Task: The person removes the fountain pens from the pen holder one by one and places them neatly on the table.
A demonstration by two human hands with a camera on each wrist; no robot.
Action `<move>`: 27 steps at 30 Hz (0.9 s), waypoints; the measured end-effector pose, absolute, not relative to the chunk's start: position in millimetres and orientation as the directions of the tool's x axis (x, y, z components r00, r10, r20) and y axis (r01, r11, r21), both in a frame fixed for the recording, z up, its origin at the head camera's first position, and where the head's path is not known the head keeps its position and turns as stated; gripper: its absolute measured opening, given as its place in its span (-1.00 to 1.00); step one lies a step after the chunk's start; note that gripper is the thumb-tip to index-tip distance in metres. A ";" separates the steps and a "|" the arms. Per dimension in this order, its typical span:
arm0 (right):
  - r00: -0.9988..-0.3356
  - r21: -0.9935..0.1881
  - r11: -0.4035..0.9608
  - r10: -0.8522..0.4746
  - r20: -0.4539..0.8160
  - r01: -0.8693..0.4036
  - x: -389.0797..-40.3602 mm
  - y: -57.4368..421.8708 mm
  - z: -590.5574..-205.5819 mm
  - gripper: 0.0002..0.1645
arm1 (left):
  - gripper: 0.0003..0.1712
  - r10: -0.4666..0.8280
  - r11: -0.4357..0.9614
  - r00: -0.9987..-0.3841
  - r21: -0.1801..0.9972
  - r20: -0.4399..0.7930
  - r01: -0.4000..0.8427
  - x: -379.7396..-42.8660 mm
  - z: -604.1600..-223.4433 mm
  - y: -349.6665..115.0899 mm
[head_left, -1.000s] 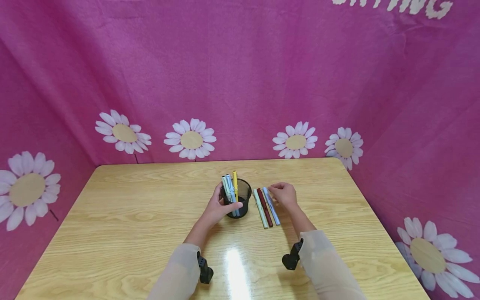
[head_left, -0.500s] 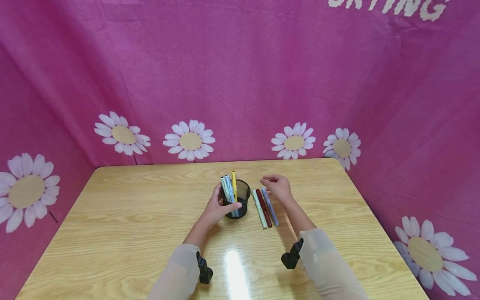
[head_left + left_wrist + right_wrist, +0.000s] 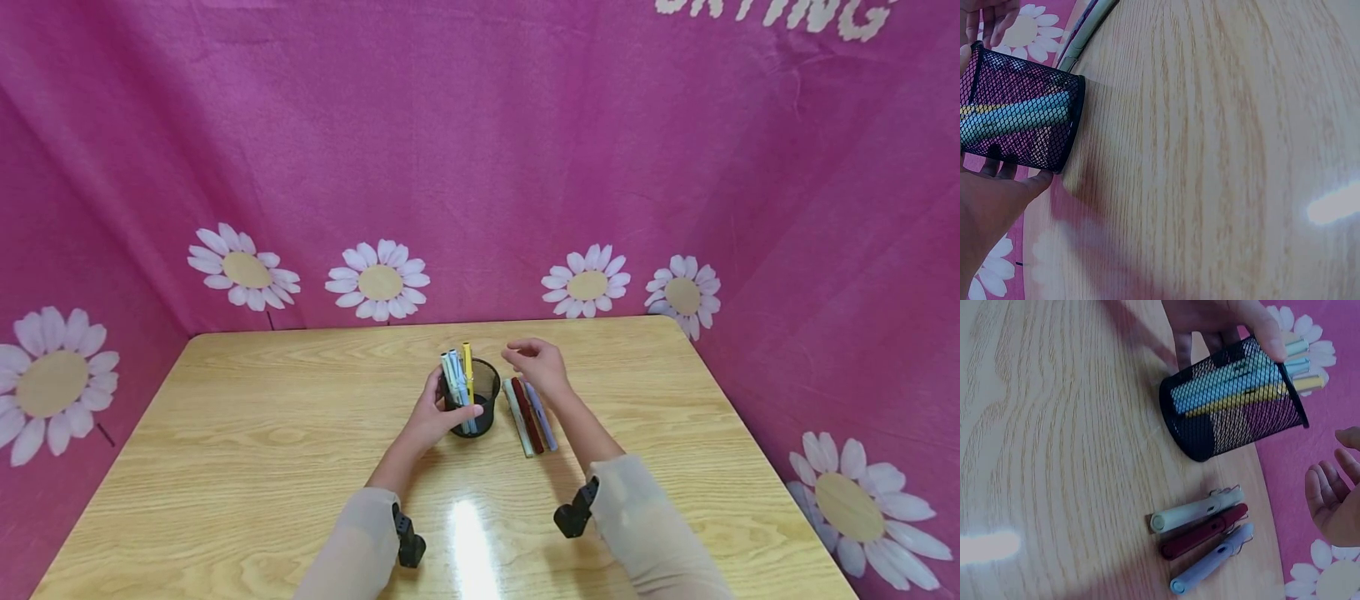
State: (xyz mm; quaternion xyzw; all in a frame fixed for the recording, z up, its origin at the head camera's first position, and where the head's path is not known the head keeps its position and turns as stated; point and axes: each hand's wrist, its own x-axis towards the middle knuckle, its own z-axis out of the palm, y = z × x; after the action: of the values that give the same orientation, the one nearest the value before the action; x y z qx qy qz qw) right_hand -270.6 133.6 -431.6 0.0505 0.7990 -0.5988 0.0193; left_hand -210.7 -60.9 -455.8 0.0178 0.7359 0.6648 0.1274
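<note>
My left hand point(image 3: 433, 421) grips a black mesh pen cup point(image 3: 1235, 428) from its left side, with the thumb across the front near the rim. Inside lean a yellow pen point(image 3: 468, 367) and several pale blue and green pens point(image 3: 453, 375), all against the left wall. Just right of the cup, a pale green pen point(image 3: 1197, 511), a dark red pen point(image 3: 1205, 532) and a lavender pen point(image 3: 1213, 559) lie side by side on the table. My right hand point(image 3: 542, 367) hovers past their far ends, fingers loosely bent and holding nothing.
The wooden table point(image 3: 285, 433) carries a bright light reflection point(image 3: 472, 550) near its front. A pink curtain point(image 3: 480, 167) printed with daisies stands behind and on both sides. Each sleeve cuff has a black wrist camera point(image 3: 408, 537) strapped on.
From beside the lavender pen's far end, my right hand has shifted left and a little away, toward the cup's side. My left hand and the cup stay in place.
</note>
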 end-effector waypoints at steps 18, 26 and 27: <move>-0.998 -0.940 0.333 0.022 -0.066 0.070 -270.7 109.8 -423.2 -0.64 | 0.13 0.203 0.118 -0.967 0.984 -0.153 -0.131 -212.5 -457.9 -62.2; -0.999 -0.949 0.312 -0.003 -0.036 0.033 -272.7 101.9 -421.7 -0.65 | 0.14 0.182 0.112 -0.972 0.985 -0.147 -0.128 -221.3 -476.7 -60.4; -0.999 -0.950 0.312 -0.004 -0.036 0.033 -272.9 100.9 -421.5 -0.65 | 0.14 0.183 0.117 -0.972 0.985 -0.148 -0.127 -219.8 -473.9 -60.2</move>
State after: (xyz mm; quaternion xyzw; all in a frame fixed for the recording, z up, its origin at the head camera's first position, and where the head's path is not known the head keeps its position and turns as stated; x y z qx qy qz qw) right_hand -272.9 100.9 -421.5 0.0089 0.8097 -0.5866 0.0158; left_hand -219.8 -60.2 -473.9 0.0186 0.7382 0.6641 0.1167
